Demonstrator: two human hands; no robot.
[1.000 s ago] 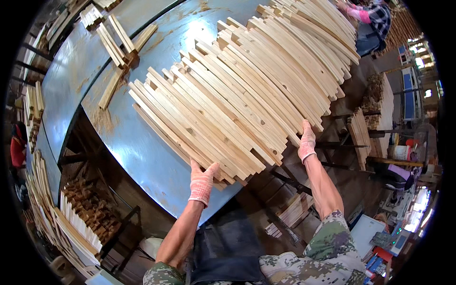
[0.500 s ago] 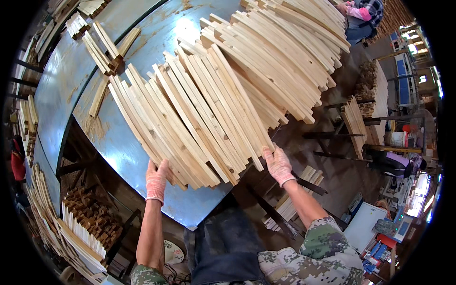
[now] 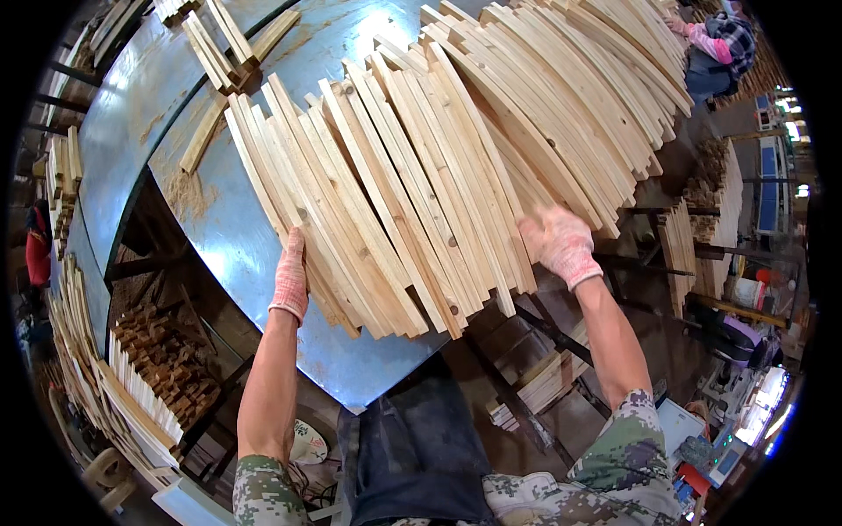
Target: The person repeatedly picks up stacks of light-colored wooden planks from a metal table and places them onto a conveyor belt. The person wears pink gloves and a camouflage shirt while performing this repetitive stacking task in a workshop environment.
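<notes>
A row of pale wooden strips [image 3: 386,202] lies side by side on a blue-grey metal tabletop [image 3: 351,373], their near ends uneven. My left hand [image 3: 291,276], in a pinkish-white knit glove, lies along the leftmost strip with its fingers stretched out. On the other side my right hand [image 3: 561,248], gloved alike, is beside the rightmost strip, thumb and fingers apart. Its fingertips are blurred, and whether they touch the wood I cannot tell. A second bank of wooden strips [image 3: 561,114] spreads to the upper right, partly against the first row.
Short wooden pieces [image 3: 203,136] and sawdust [image 3: 189,197] lie on the table's left part. Stacked strips [image 3: 167,377] stand below left, others [image 3: 544,381] on a rack below right. A person in a plaid top [image 3: 719,57] works at the far right end of the wood.
My right hand has left the rightmost strip's near end and moved up and right, its fingers opening. My left hand has straightened along the left side. The whole view has shifted slightly.
</notes>
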